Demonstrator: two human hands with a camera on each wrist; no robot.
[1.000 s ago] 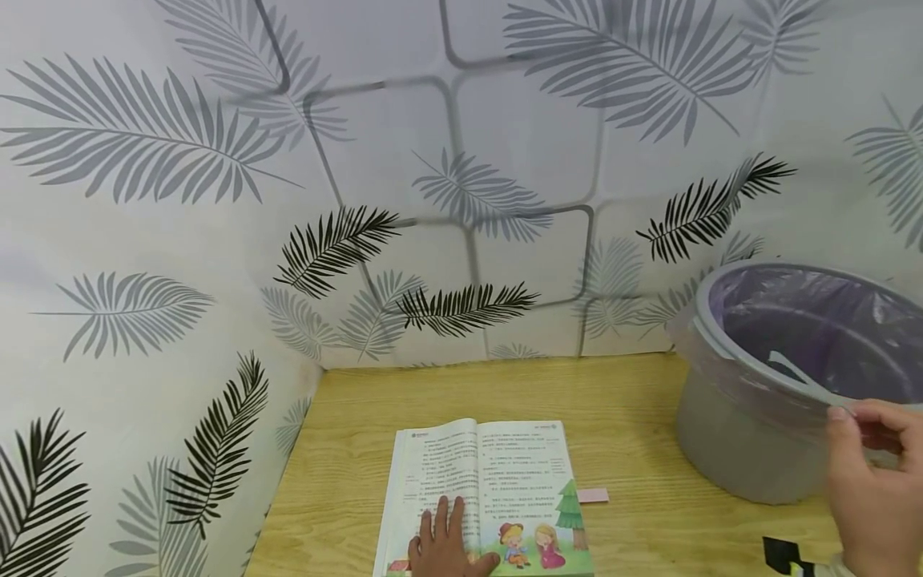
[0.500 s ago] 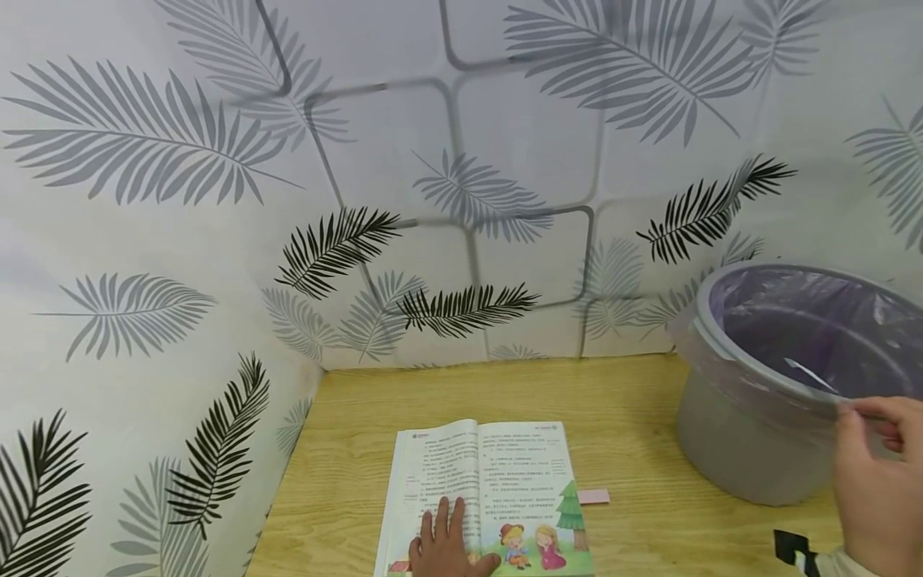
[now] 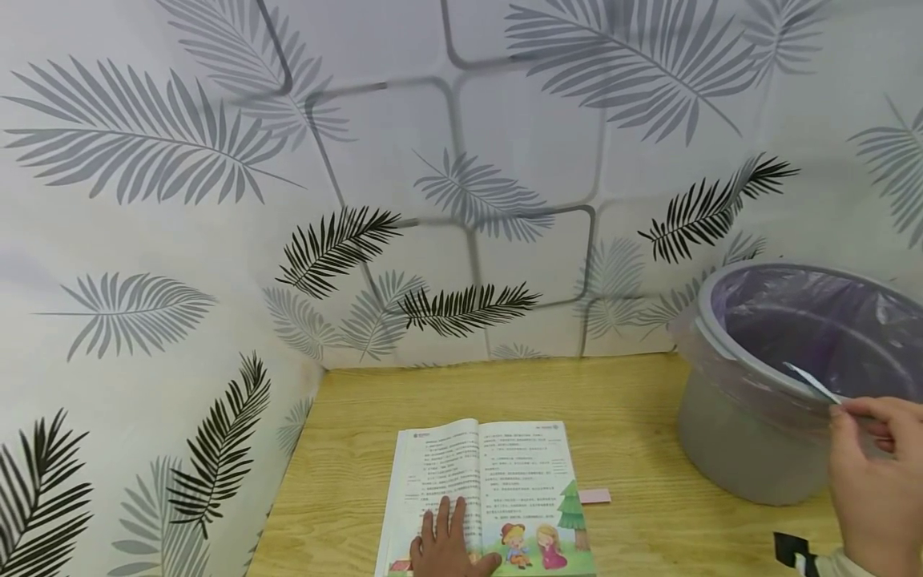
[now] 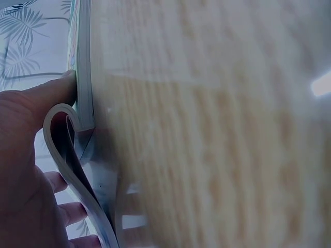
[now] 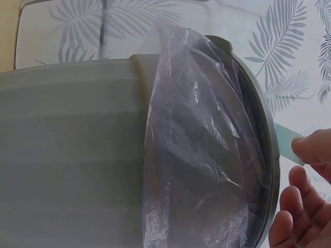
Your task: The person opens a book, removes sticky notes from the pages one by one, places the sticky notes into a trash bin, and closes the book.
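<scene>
Head view: thin strip (image 3: 813, 381) pinched in right hand (image 3: 876, 477), above bin (image 3: 746, 449).

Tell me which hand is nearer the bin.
Right. The right hand is at the rim of the bin, pinching a strip; the left hand is farther off, on the open book.

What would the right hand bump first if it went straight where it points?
The right hand would probably meet the bin rim first, though it might pass over; depth is unclear.

We list: one yellowish wood-grain table (image 3: 620, 433); behind it, one pale wall covering (image 3: 389, 152), printed with grey and black fronds (image 3: 469, 310).
</scene>
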